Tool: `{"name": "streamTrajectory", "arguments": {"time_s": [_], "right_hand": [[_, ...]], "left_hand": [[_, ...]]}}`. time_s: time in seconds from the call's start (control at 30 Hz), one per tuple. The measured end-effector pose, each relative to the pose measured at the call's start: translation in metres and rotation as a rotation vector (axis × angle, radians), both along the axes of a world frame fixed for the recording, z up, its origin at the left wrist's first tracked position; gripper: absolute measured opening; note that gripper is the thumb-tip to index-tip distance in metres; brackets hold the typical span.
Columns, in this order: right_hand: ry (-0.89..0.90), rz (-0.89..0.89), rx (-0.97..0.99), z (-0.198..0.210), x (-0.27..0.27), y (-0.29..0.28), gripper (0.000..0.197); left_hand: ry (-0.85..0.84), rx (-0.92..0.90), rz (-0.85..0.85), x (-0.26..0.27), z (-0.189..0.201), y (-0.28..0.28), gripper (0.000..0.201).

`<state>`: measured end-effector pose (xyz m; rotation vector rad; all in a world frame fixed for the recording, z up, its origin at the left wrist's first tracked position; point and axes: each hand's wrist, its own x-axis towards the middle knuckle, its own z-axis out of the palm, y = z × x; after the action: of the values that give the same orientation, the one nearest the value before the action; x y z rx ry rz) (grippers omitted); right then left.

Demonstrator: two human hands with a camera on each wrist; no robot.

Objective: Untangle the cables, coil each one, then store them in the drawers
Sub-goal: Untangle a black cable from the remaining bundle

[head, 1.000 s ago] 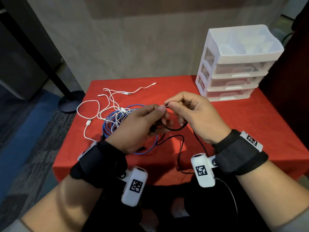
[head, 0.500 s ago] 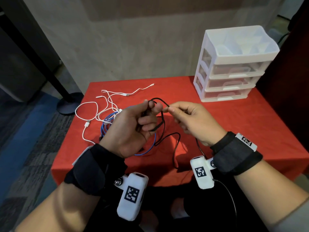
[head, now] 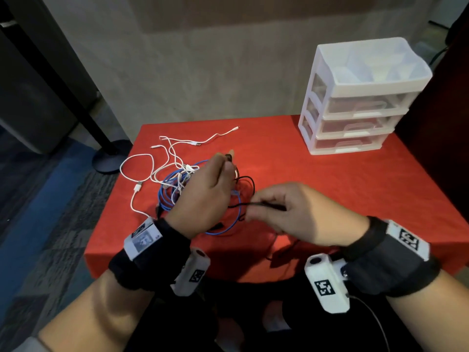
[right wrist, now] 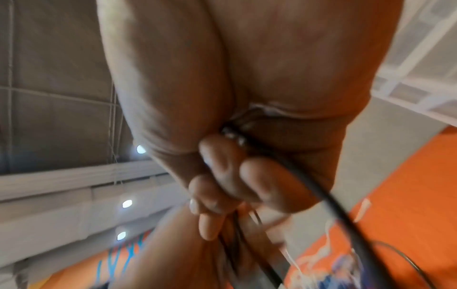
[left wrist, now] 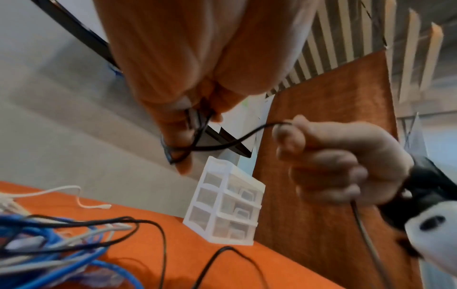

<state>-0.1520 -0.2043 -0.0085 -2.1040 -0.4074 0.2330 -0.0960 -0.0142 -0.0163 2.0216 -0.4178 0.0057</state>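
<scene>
Okay, head view: left hand pinches black cable loops above blue cable tangle; right hand pinches same cable right of tangle; white cable left of tangle; drawer unit far right of tangle. Left wrist: fingers clamp loops. Right wrist: fingers curled round black cable.

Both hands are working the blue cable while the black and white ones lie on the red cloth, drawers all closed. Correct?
Not quite: both hands, left and right, hold the black cable; the blue cable lies on the cloth, as head and left wrist views show.
</scene>
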Motion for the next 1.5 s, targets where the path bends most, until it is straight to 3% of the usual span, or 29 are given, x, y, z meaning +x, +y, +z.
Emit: {"name": "streamTrajectory", "arguments": {"time_s": [0.03, 0.13, 0.23, 0.33, 0.43, 0.53, 0.63, 0.83, 0.87, 0.97, 1.03, 1.17, 1.27, 1.37, 1.5], "right_hand": [[-0.045, -0.008, 0.005, 0.009, 0.003, -0.005, 0.015], [-0.161, -0.106, 0.027, 0.028, 0.014, -0.018, 0.009], [-0.182, -0.188, 0.190, 0.032, 0.029, -0.023, 0.011], [-0.235, -0.268, 0.243, 0.022, 0.041, -0.023, 0.021], [-0.211, -0.334, 0.302, 0.005, 0.047, -0.019, 0.012], [-0.148, -0.384, 0.277, -0.019, 0.042, -0.012, 0.017], [-0.115, -0.275, 0.131, -0.034, 0.028, 0.001, 0.021], [-0.251, -0.086, -0.101, -0.024, 0.005, 0.024, 0.022], [-0.279, -0.073, -0.133, -0.020, 0.003, 0.024, 0.021], [-0.347, -0.069, -0.176, -0.004, 0.005, 0.015, 0.019], [-0.372, -0.077, -0.191, 0.008, 0.009, 0.006, 0.013], [-0.377, -0.072, -0.235, 0.025, 0.017, -0.006, 0.012], [-0.335, -0.183, -0.050, 0.033, 0.027, -0.021, 0.033], [-0.319, -0.270, 0.073, 0.030, 0.039, -0.041, 0.033], [-0.201, -0.270, 0.261, 0.004, 0.042, -0.042, 0.015]], "left_hand": [[0.022, 0.048, -0.033, 0.000, -0.001, 0.001, 0.033], [0.212, -0.053, -0.157, -0.009, 0.002, 0.003, 0.028], [0.257, -0.108, -0.251, -0.020, 0.011, 0.001, 0.027], [0.353, -0.276, -0.290, -0.022, 0.020, -0.002, 0.032], [0.452, -0.530, -0.305, -0.021, 0.031, -0.002, 0.026], [0.449, -0.736, -0.256, -0.017, 0.041, 0.002, 0.022], [0.339, -0.785, -0.178, -0.007, 0.042, 0.007, 0.019], [0.155, -0.619, -0.121, -0.005, 0.020, -0.009, 0.019], [0.075, -0.511, -0.131, -0.004, 0.014, -0.009, 0.017], [-0.300, 0.130, -0.170, -0.001, 0.002, -0.002, 0.021], [-0.396, 0.358, -0.186, 0.000, 0.001, -0.002, 0.025], [-0.231, 0.278, -0.305, -0.004, 0.014, -0.005, 0.031], [0.053, 0.189, -0.407, -0.007, 0.025, -0.003, 0.038], [0.453, -0.151, -0.456, -0.009, 0.034, 0.006, 0.034], [0.663, -0.632, -0.465, -0.007, 0.045, 0.014, 0.031]]}}
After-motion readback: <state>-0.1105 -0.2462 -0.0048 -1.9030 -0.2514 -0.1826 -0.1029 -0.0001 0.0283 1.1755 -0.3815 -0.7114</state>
